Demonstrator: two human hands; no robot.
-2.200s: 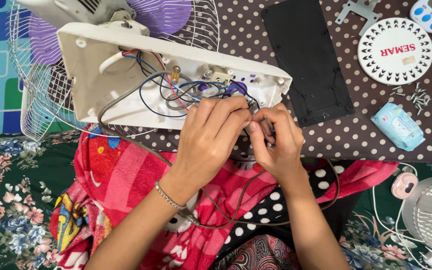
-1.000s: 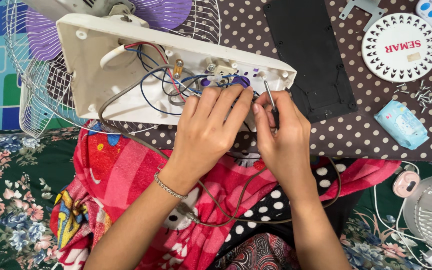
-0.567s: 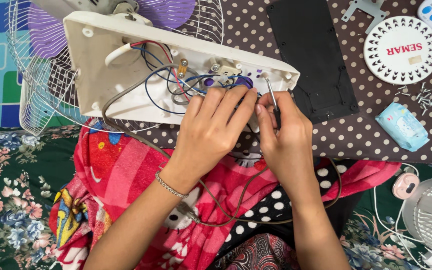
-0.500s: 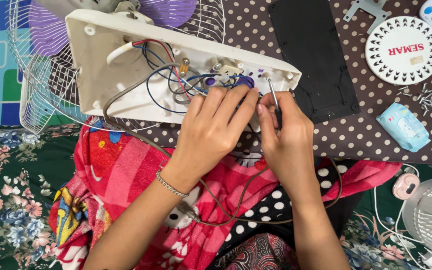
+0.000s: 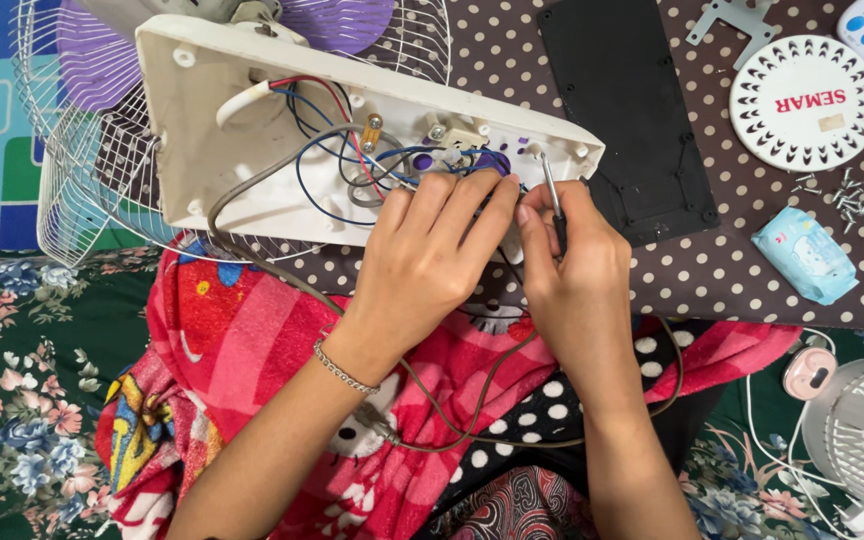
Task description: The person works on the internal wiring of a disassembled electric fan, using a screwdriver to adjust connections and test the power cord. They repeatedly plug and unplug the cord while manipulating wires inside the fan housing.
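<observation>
The fan base [image 5: 252,130], a white plastic shell turned open side up, lies across the near edge of the dotted brown cloth [image 5: 732,270], its far end against the white wire fan guard [image 5: 82,200] with purple blades at the cloth's left edge. Red, blue and grey wires [image 5: 332,150] loop inside it, and a grey cord [image 5: 282,280] trails out over the pink blanket [image 5: 252,340] below. A black panel [image 5: 622,110] lies just right of the base; further right sit a round white slotted cover [image 5: 802,100], a light-blue packet [image 5: 805,253] and loose screws [image 5: 847,195]. The left hand [image 5: 422,260] covers the base's right end, fingers pressed on the wiring; what they pinch is hidden. The right hand [image 5: 577,270] is clenched on a thin screwdriver [image 5: 550,195], its tip apparently at the base's right corner.
</observation>
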